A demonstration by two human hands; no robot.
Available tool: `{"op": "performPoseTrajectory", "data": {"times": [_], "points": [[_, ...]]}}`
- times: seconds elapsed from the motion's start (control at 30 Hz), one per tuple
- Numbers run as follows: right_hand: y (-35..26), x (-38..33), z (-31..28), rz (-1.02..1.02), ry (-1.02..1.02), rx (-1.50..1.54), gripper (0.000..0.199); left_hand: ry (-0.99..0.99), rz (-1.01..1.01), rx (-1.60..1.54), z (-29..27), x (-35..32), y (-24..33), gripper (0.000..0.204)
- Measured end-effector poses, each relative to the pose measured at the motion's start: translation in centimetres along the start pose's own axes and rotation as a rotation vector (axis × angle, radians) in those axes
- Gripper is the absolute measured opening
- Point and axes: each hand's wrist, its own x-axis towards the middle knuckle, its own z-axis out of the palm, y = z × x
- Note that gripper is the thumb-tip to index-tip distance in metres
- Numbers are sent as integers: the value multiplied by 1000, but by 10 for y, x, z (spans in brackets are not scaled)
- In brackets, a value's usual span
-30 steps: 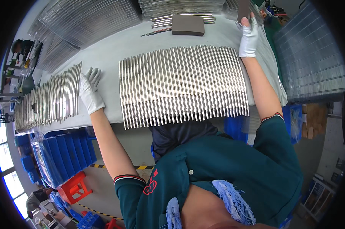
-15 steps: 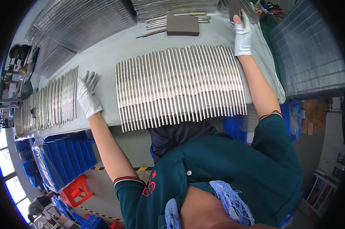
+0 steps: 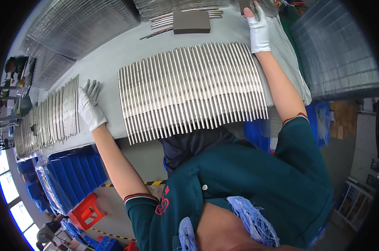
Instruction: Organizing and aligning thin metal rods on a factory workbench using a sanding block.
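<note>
Side by side on the grey table cloth lies a wide row of slim silvery metal rods (image 3: 191,90), in front of me between my hands. My left hand (image 3: 90,104), in a white glove, is open with its fingers spread, beside a second row of metal rods (image 3: 51,115) at the left. At the far right my right hand (image 3: 258,31) is raised, gloved in white with the thumb and a fingertip bare. Its thumb lies against a grey-brown block (image 3: 244,6), which it appears to grip at the edge; the block is partly cut off by the frame.
Another grey-brown block (image 3: 191,22) rests on several rods behind the wide row. Stacks of clear plastic trays (image 3: 85,29) stand at the back left, with more trays (image 3: 336,62) at the right. Blue bins (image 3: 76,178) and a red stool (image 3: 87,211) are below the table.
The whole scene has shifted slightly left and up as my head moved. Against the table, both hands and the rods look unmoved.
</note>
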Motion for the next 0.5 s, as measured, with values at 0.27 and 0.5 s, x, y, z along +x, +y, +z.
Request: {"op": "performPoseTrajectory", "data": {"times": [0.27,0.5], "points": [[4,-1,5,-170,95,-106,59,30,14,-24,-5,3,-5,61],[-7,-1,-1,-161,33,-220,64,-321,822,946,45,-14,16,32]]}}
